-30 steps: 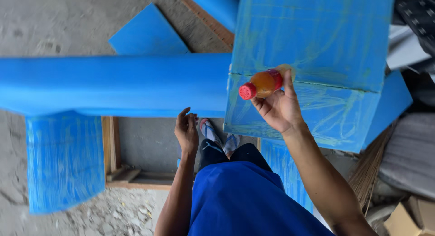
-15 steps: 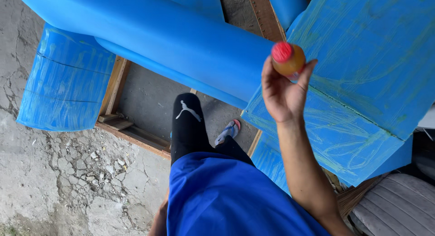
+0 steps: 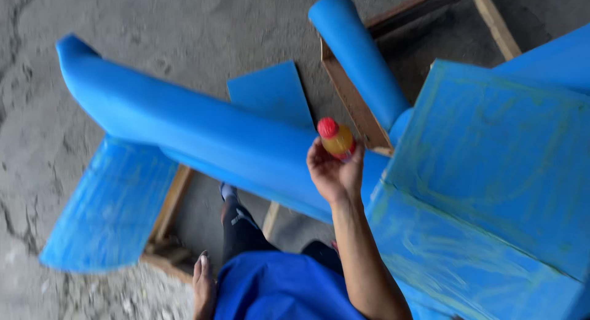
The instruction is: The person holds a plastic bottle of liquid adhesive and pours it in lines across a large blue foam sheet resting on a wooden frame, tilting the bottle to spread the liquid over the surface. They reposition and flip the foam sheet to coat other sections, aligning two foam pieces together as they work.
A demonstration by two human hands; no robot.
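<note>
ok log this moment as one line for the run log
right hand: holds bottle, red cap, upright | left hand: free, low by hip | around: blue roll, blue panel, wood frame, concrete floor

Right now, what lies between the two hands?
In the head view, blue shorts and a black-legginged leg lie between the left hand and the right hand.

The person is wearing bright blue shorts [image 3: 276,292], black leggings [image 3: 241,231] showing a small white mark, and a grey sock [image 3: 228,190]; both arms are showing bare, no sleeves.
</note>
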